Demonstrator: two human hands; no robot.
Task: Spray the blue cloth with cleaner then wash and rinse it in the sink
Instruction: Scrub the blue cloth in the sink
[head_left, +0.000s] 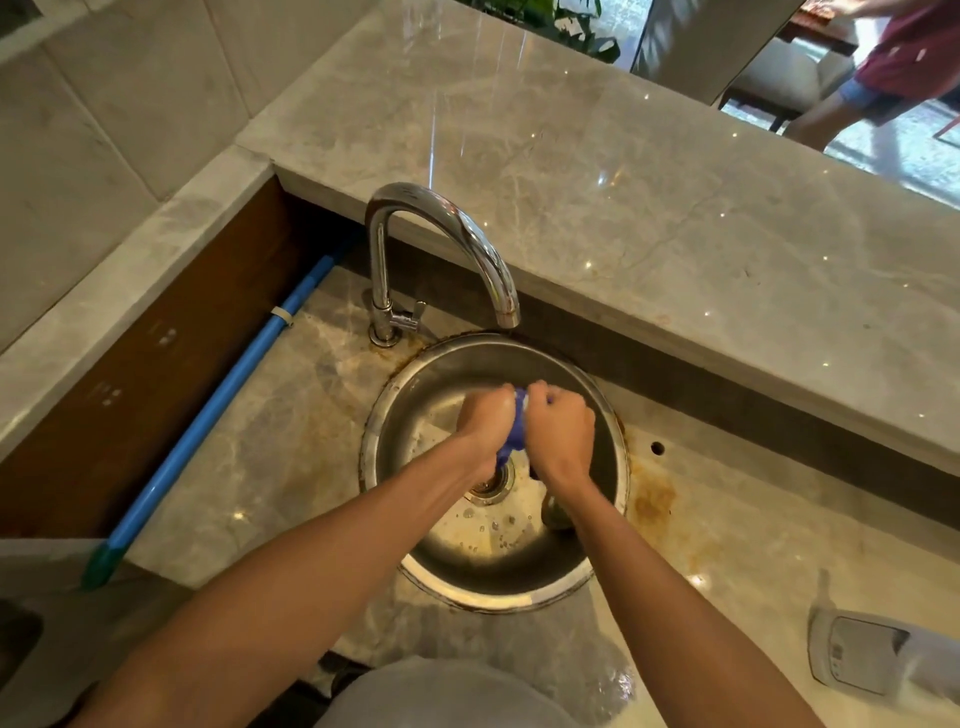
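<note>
- The marble surface (249, 467) carries a round steel sink (602, 415), with a chrome faucet (447, 228) arching over its far rim; no water stream shows at the spout.
- A blue pole (208, 415) lies along the left side of the surface, and a white device (862, 654) sits at the right, near edge.
- The left hand (485, 415) and the right hand (561, 431) meet over the basin, fingers of both curled tight on the blue cloth (511, 439).
- The cloth is bunched into a rope between the fists, long axis near upright, its lower tail pointing down at the drain (488, 486).
- Judgement: droplets in the basin and the twisting grip suggest washing is under way or ending with a wring; spraying looks done, and a final rinse may remain.
</note>
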